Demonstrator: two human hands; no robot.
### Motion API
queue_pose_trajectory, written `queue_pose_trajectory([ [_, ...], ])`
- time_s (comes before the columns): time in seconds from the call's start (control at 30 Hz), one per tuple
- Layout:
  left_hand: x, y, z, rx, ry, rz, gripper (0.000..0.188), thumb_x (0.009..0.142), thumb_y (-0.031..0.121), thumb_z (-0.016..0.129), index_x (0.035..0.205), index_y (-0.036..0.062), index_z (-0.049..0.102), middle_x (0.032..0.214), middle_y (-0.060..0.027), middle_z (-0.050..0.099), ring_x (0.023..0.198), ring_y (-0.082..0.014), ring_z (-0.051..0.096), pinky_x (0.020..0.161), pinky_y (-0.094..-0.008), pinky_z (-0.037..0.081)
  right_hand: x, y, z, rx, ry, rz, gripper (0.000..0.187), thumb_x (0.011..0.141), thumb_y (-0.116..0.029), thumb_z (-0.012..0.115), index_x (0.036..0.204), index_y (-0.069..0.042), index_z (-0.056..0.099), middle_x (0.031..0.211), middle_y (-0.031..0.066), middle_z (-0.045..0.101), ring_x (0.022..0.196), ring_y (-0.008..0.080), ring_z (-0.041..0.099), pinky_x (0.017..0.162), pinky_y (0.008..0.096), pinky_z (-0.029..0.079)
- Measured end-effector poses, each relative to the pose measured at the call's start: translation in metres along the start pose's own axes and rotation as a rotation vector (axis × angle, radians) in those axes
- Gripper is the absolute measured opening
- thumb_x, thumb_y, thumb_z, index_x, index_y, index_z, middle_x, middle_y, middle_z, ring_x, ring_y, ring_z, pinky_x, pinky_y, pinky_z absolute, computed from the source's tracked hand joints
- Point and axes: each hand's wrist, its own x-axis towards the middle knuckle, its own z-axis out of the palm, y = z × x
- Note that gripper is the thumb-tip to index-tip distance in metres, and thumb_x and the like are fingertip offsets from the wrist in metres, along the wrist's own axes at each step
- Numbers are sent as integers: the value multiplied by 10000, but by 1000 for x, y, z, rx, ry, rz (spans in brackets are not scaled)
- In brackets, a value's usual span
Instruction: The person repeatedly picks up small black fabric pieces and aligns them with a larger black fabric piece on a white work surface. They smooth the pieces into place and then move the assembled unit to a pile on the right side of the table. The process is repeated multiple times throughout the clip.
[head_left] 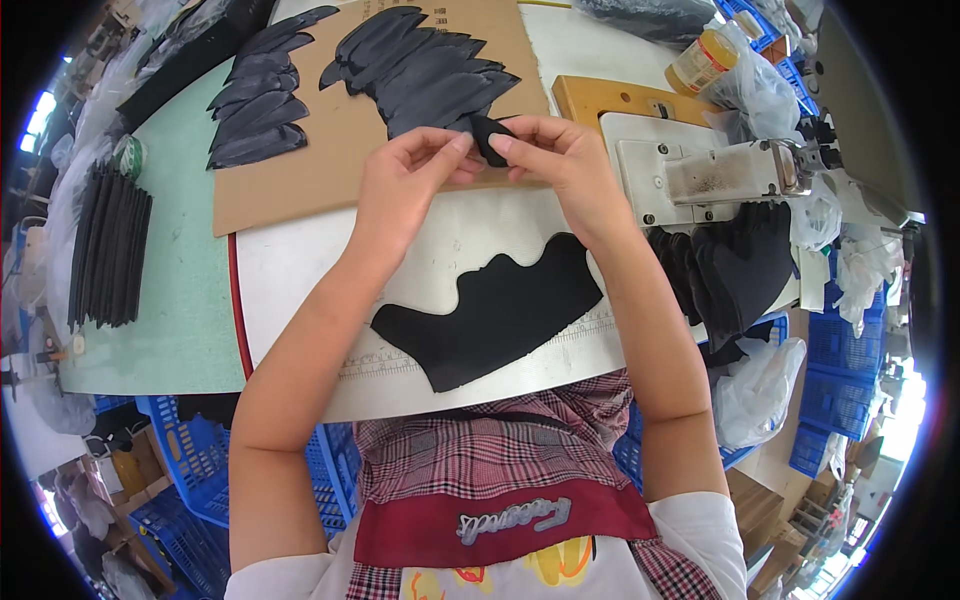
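Observation:
My left hand (418, 172) and my right hand (560, 165) meet over the near edge of a cardboard sheet. Between their fingertips is a small folded black fabric piece (488, 140). My right thumb presses on its face, and my left thumb and forefinger pinch at its left edge. Just beyond lies a fanned stack of dark pieces with a shiny grey coating (440, 80). A second fanned row (265, 95) lies to its left. Below my hands, a flat black cut piece with a wavy upper edge (500, 310) rests on the white table.
The cardboard sheet (300, 195) covers the back of the table. At right stand a metal machine arm (720, 175), hanging black pieces (740, 265) and a jar (705, 60). Black strips (110, 245) lie on the green surface at left. A ruler strip (570, 335) runs along the front.

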Motion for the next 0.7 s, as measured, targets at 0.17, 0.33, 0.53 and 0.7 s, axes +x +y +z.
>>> queue_pose_trajectory([
  [0.17, 0, -2, 4, -16, 7, 6, 211, 918, 142, 667, 1009, -48, 671, 916, -120, 710, 861, -164, 680, 821, -273, 532, 1, -1, 1, 124, 56, 49, 224, 848, -122, 745, 1015, 22, 707, 897, 50, 686, 788, 114, 615, 736, 229, 494],
  [0.33, 0, -9, -2, -6, 18, -4, 215, 920, 179, 670, 1018, -12, 672, 924, -106, 710, 897, -166, 678, 881, -289, 500, 2, 2, 3, 148, 45, 40, 208, 848, -126, 745, 1002, 11, 710, 904, 52, 689, 803, 113, 624, 751, 234, 497],
  [0.53, -1, -2, 8, 27, 77, 5, 197, 915, 136, 670, 978, -51, 671, 882, -103, 701, 837, -154, 676, 797, -265, 532, 2, 2, 3, 127, 44, 44, 221, 831, -119, 758, 997, 17, 701, 895, 51, 685, 803, 110, 627, 754, 234, 500],
  [0.7, 3, -13, 4, -9, 21, 57, 179, 918, 135, 669, 968, -36, 654, 901, -104, 697, 838, -156, 679, 783, -265, 529, 3, 6, 2, 155, 49, 49, 220, 824, -110, 756, 993, 17, 695, 884, 45, 682, 800, 120, 633, 761, 243, 501],
])
